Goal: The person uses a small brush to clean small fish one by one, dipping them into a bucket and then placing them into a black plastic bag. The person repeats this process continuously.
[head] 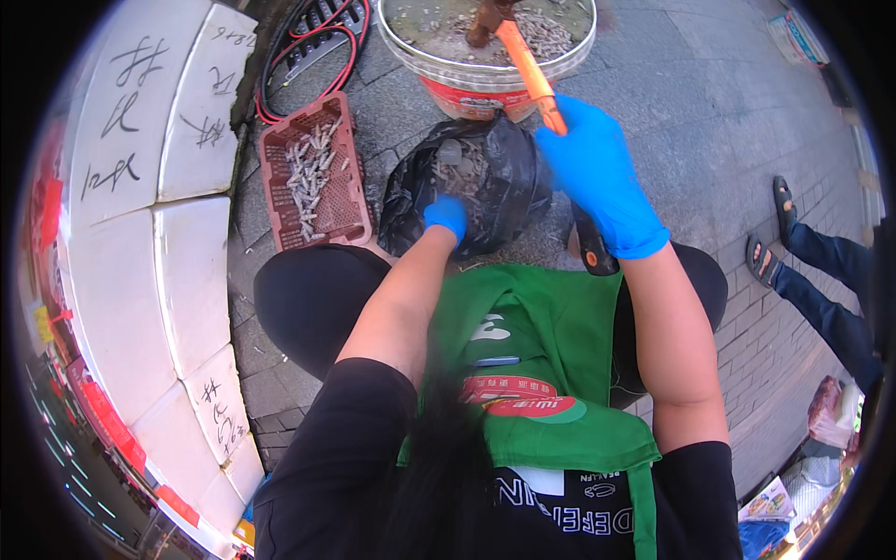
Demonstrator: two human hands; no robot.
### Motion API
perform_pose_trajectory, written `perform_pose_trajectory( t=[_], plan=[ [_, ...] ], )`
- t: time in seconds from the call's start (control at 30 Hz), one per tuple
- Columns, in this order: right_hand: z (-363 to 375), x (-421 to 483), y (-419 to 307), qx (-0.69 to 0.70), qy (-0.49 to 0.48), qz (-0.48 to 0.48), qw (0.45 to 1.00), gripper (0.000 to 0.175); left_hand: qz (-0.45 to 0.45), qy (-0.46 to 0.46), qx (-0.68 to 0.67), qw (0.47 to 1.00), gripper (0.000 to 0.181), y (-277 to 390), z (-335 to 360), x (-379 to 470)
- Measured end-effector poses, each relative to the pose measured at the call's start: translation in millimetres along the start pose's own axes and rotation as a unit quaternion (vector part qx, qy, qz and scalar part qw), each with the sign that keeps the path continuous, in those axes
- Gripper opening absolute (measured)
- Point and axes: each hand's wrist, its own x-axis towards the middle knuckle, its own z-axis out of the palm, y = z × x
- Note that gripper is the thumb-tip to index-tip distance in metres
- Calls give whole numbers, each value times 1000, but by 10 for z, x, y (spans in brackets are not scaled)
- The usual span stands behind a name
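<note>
My right hand [595, 168], in a blue glove, grips a hammer [528, 66] with an orange shaft and a dark grip end below my fist. Its rusty head overlaps the mouth of a round bucket [476, 94] in this view; whether they touch, I cannot tell. Small elongated shells [542, 35] lie in the bucket. My left hand [446, 215], also gloved in blue, reaches into an open black plastic bag [514, 164] on the ground. Similar small pieces [465, 171] and a translucent lump [449, 152] lie there. The left fingertips are blurred and partly hidden.
A reddish-brown plastic basket [353, 178] holding pale, elongated shells [308, 175] stands left of the bag. Red and black hoses [360, 42] coil behind it. White foam boxes [192, 273] line the left side. At the right, a person's legs [826, 259] show.
</note>
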Motion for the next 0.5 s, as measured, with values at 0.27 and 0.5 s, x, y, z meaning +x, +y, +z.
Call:
perform_pose_trajectory(
  t=[0.27, 0.5],
  plan=[
    [0, -25, -88, 31, 1, -35, 999, 28, 110, 17, -174, 978, 19, -346, -1025, -85],
    [-181, 11, -51, 18, 33, -31, 999, 32, 117, 261, -560, 777, 23, -444, -2620, 67]
  ],
)
